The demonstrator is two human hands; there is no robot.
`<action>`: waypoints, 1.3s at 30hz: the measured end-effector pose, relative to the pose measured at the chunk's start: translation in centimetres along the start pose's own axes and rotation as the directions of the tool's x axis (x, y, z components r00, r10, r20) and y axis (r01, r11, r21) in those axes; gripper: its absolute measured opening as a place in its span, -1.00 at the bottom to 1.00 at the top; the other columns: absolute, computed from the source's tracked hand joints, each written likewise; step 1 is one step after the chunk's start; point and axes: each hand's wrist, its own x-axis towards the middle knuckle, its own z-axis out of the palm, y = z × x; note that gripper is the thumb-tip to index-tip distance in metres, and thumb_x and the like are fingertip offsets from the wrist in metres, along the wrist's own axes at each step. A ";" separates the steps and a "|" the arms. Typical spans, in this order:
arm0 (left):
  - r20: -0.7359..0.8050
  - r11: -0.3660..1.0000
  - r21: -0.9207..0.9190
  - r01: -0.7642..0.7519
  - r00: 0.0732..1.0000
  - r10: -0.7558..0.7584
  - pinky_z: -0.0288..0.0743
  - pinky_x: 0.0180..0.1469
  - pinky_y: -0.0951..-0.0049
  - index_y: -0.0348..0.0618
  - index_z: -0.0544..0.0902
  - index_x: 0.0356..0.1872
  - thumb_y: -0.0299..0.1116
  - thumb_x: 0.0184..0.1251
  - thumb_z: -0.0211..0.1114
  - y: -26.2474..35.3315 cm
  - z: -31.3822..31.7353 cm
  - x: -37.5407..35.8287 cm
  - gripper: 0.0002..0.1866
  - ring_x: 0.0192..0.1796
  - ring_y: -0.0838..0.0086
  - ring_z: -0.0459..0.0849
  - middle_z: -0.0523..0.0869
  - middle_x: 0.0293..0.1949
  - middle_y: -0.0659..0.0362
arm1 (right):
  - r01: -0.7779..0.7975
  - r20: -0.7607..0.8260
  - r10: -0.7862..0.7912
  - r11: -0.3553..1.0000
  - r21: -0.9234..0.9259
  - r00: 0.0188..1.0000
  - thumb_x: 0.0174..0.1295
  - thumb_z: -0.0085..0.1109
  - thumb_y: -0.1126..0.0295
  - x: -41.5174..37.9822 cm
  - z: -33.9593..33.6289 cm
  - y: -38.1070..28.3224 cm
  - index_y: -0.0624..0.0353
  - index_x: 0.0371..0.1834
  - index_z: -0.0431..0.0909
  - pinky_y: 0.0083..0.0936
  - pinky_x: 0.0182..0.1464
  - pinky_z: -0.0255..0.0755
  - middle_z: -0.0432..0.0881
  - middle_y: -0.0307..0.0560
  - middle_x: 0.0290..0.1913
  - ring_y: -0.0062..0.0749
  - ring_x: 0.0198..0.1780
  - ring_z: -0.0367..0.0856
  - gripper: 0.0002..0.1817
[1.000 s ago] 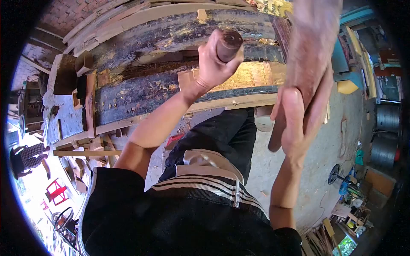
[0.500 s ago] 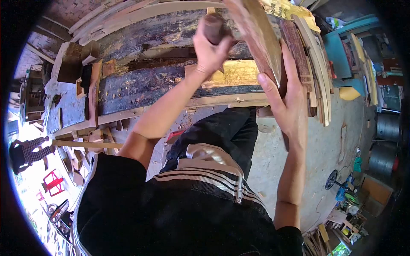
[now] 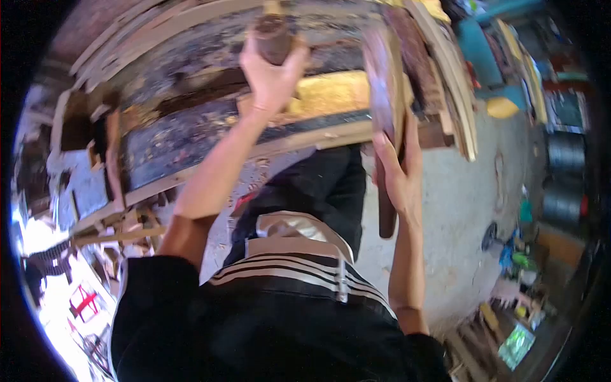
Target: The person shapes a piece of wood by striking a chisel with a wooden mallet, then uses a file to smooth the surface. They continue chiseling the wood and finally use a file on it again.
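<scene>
My left hand [image 3: 273, 79] is closed round a dark, round-ended wooden tool [image 3: 272, 39], seen nearly end-on above the workbench [image 3: 178, 143]. In my right hand [image 3: 402, 169] is a long brown wooden board [image 3: 387, 83], standing on edge and running from the bench's far side toward my body. My thumb lies on its left face and my fingers are on its right. Between the hands a yellowish wood block [image 3: 334, 95] rests on the bench. Motion smears the board and the tool.
Long wood strips [image 3: 445, 76] lie to the right of the board. Wood offcuts [image 3: 137, 223] are piled below the bench's left part. Metal drums [image 3: 565, 151] stand at the far right. A red stool [image 3: 84, 302] is at the lower left.
The view has shifted. The board has swung more upright and its near end now shows below my right hand. My left hand with the tool has moved left, away from the board.
</scene>
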 end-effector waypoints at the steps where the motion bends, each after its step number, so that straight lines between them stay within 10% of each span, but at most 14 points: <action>1: 0.021 0.990 -0.106 0.097 0.995 -0.095 0.62 -0.31 0.50 -0.30 0.56 -0.08 -0.47 0.19 0.47 2.6 0.7 -0.4 -0.67 -0.36 0.54 0.73 0.74 -0.40 0.16 | 0.086 -0.009 -0.086 0.996 -0.030 0.996 0.36 0.25 0.18 0.1 -0.1 -1.8 0.10 0.59 0.13 -0.66 -0.54 0.34 0.58 -0.16 -0.25 -0.63 -0.52 0.41 -0.22; 5: 0.093 0.979 0.127 -0.157 0.985 0.146 0.61 -0.29 0.47 -0.24 0.57 -0.10 -0.44 0.17 0.48 2.0 1.1 -0.3 -0.68 -0.37 0.60 0.71 0.75 -0.40 0.15 | 0.443 -0.019 -0.444 0.890 0.104 0.896 0.33 0.25 0.19 1.5 0.5 -6.6 0.25 0.56 0.12 -0.65 -0.51 0.36 0.60 -0.13 -0.22 -0.63 -0.51 0.43 -0.19; 9: 0.089 0.910 0.201 -0.363 0.932 0.352 0.57 -0.27 0.49 -0.24 0.57 -0.08 -0.45 0.07 0.53 1.8 1.7 -0.2 -0.60 -0.34 0.62 0.69 0.75 -0.38 0.13 | 0.622 0.326 -0.529 0.664 -0.416 0.783 0.35 0.26 0.24 3.7 1.9 -8.7 0.15 0.57 0.22 -0.41 0.33 0.14 0.36 0.12 0.38 -0.22 0.31 0.35 -0.26; 10: 0.178 0.953 0.231 -0.195 0.972 0.155 0.63 -0.22 0.42 -0.28 0.56 -0.08 -0.52 0.03 0.52 2.7 0.9 -1.3 -0.59 -0.27 0.53 0.77 0.78 -0.34 0.06 | 0.618 0.380 -0.494 0.541 -0.570 0.782 0.36 0.26 0.25 3.5 0.9 -9.4 0.13 0.57 0.24 -0.34 0.53 0.08 0.31 0.18 0.52 -0.11 0.52 0.33 -0.28; 11: 0.031 0.963 -0.268 -0.034 0.999 0.044 0.65 -0.20 0.42 -0.31 0.55 -0.07 -0.57 0.01 0.49 2.9 2.6 -1.4 -0.58 -0.27 0.46 0.80 0.79 -0.34 0.04 | 0.621 0.426 -0.460 0.476 -0.622 0.779 0.36 0.27 0.20 3.6 0.5 -10.2 0.18 0.55 0.25 -0.29 0.48 0.17 0.39 0.21 0.46 -0.08 0.49 0.36 -0.27; 15: 0.175 0.955 0.244 -0.168 0.976 0.127 0.63 -0.22 0.38 -0.23 0.55 -0.22 -0.55 -0.06 0.46 2.3 1.2 -2.5 -0.66 -0.35 0.31 0.78 0.73 -0.36 -0.02 | 0.726 0.304 -0.673 0.529 -0.441 0.675 0.34 0.29 0.17 3.7 0.6 -11.2 0.28 0.52 0.25 -0.27 0.40 0.29 0.47 0.23 0.39 -0.03 0.43 0.44 -0.24; 18: 0.200 0.905 0.181 -0.386 0.915 0.351 0.63 -0.19 0.40 -0.25 0.58 -0.12 -0.50 -0.08 0.47 3.0 1.5 -2.3 -0.58 -0.33 0.27 0.79 0.72 -0.37 -0.05 | 0.685 0.373 -0.574 0.619 -0.384 0.729 0.37 0.25 0.21 3.8 1.6 -10.3 0.29 0.53 0.23 -0.30 0.44 0.25 0.42 0.23 0.43 -0.08 0.46 0.40 -0.26; 21: 0.057 0.979 -0.141 -0.147 0.986 0.157 0.63 -0.13 0.42 -0.27 0.58 -0.06 -0.51 0.03 0.45 2.1 1.8 -2.4 -0.61 -0.25 0.46 0.77 0.78 -0.32 0.02 | 0.605 0.375 -0.477 0.571 -0.555 0.795 0.37 0.22 0.22 3.5 0.3 -8.7 0.27 0.55 0.20 -0.28 0.48 0.19 0.43 0.24 0.42 -0.09 0.47 0.39 -0.26; 23: -0.046 0.991 0.062 -0.122 0.991 0.125 0.60 -0.24 0.49 -0.31 0.54 -0.17 -0.49 0.14 0.45 2.9 0.8 -0.9 -0.70 -0.40 0.54 0.67 0.72 -0.42 0.14 | 0.590 0.231 -0.549 0.682 -0.433 0.804 0.32 0.26 0.04 3.8 0.4 -6.6 0.10 0.56 0.20 -0.20 0.08 0.58 0.67 0.41 0.05 0.24 0.08 0.70 -0.20; 27: -0.171 0.988 -0.148 -0.045 0.985 0.019 0.51 -0.48 0.50 -0.22 0.48 -0.25 -0.57 0.20 0.38 -0.2 -1.1 2.3 -0.78 -0.52 0.57 0.62 0.63 -0.50 0.21 | 0.392 0.143 -0.366 0.879 -0.273 0.920 0.36 0.23 0.09 2.8 -0.2 -3.3 0.23 0.56 0.15 -0.22 0.26 0.47 0.60 0.30 0.23 0.07 0.22 0.65 -0.20; 29: -0.138 0.971 -0.239 -0.014 0.990 -0.019 0.39 -0.66 0.47 -0.17 0.45 -0.40 -0.62 0.31 0.25 3.2 -0.3 1.9 -0.83 -0.71 0.57 0.47 0.55 -0.65 0.21 | 0.466 0.119 -0.455 0.813 -0.350 0.883 0.37 0.22 0.12 2.6 -0.5 -1.2 0.29 0.57 0.13 -0.29 0.06 0.57 0.62 0.25 0.22 -0.06 0.01 0.73 -0.19; 31: -0.043 0.954 -0.300 -0.005 0.999 -0.008 0.38 -0.68 0.49 -0.22 0.43 -0.30 -0.68 0.26 0.27 3.1 -0.4 1.6 -0.82 -0.67 0.57 0.54 0.63 -0.50 0.18 | 0.139 0.056 -0.130 0.967 -0.213 0.990 0.37 0.23 0.11 1.3 -0.2 -0.7 0.25 0.58 0.12 -0.41 -0.23 0.58 0.63 0.23 0.18 -0.28 -0.25 0.70 -0.18; 39: 0.014 0.998 -0.050 0.042 0.999 -0.042 0.64 -0.30 0.43 -0.29 0.57 -0.13 -0.41 0.11 0.48 3.1 1.2 -0.4 -0.65 -0.37 0.48 0.75 0.74 -0.39 0.16 | 0.183 0.022 -0.183 0.955 -0.234 0.983 0.34 0.26 0.12 0.6 -0.5 -1.7 0.22 0.59 0.12 -0.62 -0.56 0.36 0.67 0.03 -0.14 -0.59 -0.52 0.48 -0.16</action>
